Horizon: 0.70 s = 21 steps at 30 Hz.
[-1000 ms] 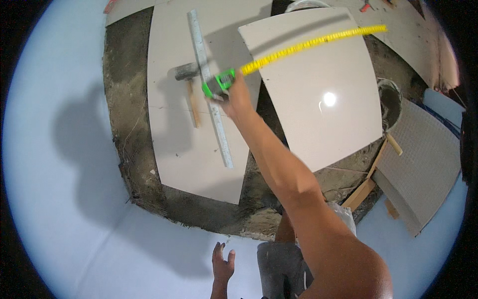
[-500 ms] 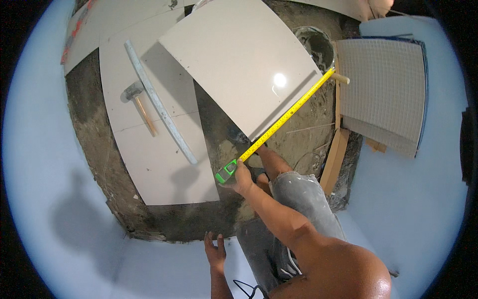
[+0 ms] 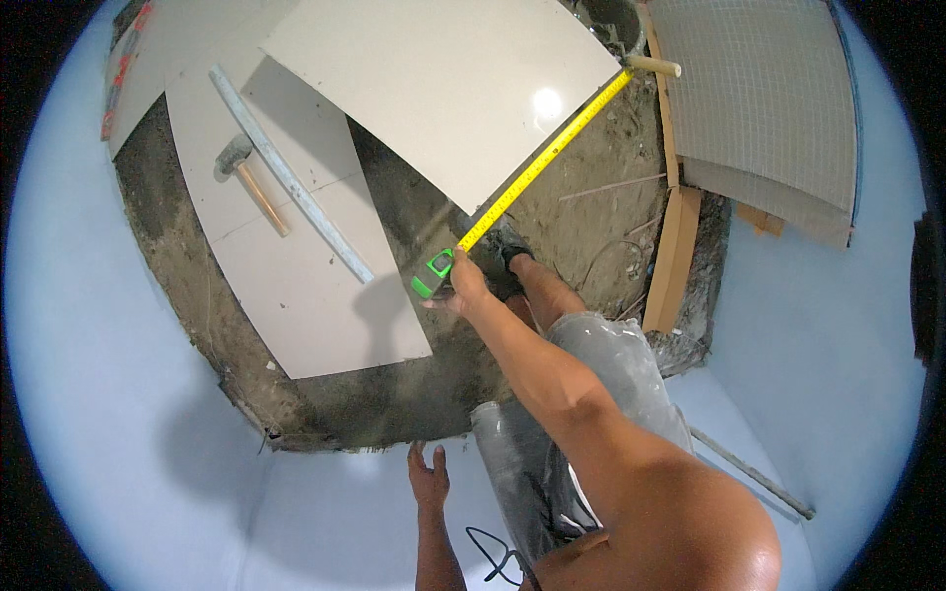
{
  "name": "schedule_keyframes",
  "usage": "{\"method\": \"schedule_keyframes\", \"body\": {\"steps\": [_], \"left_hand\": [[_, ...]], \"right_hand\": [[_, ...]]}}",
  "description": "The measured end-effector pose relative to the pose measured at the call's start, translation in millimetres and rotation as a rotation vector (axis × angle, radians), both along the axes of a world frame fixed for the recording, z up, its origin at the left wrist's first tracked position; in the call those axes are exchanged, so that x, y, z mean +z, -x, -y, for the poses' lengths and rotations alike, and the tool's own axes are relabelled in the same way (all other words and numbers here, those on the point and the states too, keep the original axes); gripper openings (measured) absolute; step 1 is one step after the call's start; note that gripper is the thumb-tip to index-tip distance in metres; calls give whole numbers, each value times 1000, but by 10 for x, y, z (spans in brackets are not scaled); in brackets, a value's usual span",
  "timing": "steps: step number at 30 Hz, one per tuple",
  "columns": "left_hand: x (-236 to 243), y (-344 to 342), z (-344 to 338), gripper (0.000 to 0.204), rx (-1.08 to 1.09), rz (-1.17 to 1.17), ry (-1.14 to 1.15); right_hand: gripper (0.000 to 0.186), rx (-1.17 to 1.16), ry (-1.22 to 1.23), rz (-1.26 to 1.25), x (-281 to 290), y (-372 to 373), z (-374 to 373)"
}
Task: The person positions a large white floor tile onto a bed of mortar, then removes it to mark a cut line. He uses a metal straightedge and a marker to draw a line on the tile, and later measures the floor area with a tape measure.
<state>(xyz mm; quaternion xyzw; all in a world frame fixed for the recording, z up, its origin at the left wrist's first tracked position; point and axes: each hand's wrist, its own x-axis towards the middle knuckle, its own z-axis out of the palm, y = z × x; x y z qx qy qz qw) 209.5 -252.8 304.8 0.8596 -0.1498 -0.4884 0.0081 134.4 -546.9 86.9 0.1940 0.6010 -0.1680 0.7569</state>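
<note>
My right hand (image 3: 463,287) grips a green and dark tape measure (image 3: 434,275). Its yellow blade (image 3: 547,160) runs out up and to the right, alongside the near right edge of a big pale square tile (image 3: 443,89). The blade's far end lies beside a short wooden handle (image 3: 654,66). The tile sits tilted over the rough grey floor, one corner pointing towards me. Low in the picture my left hand (image 3: 428,481) is held away from everything, its fingers apart and nothing in them.
Laid pale tiles (image 3: 325,325) spread at left, bearing a mallet (image 3: 248,182) and a long grey straight bar (image 3: 291,175). A bucket (image 3: 613,22) stands behind the big tile. Stacked tiles (image 3: 759,89) lean at the right wall near cardboard strips (image 3: 672,261). A rod (image 3: 754,473) lies lower right.
The view has shifted, so the tile, tools and floor sit higher in the picture. My right hand keeps its hold on the tape measure, its blade still extended. My left hand remains low and open.
</note>
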Motion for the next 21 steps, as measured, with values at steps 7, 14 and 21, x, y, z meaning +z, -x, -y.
{"method": "schedule_keyframes", "body": {"steps": [7,14,21], "left_hand": [[44,130,279,56,-43,33,34],[-7,131,150,48,-114,46,8],[-35,201,23,46,24,53,-9]], "right_hand": [[42,-12,18,109,43,-286,-2],[47,1,18,72,-25,-381,13],[45,-10,-27,12,7,-410,25]]}}
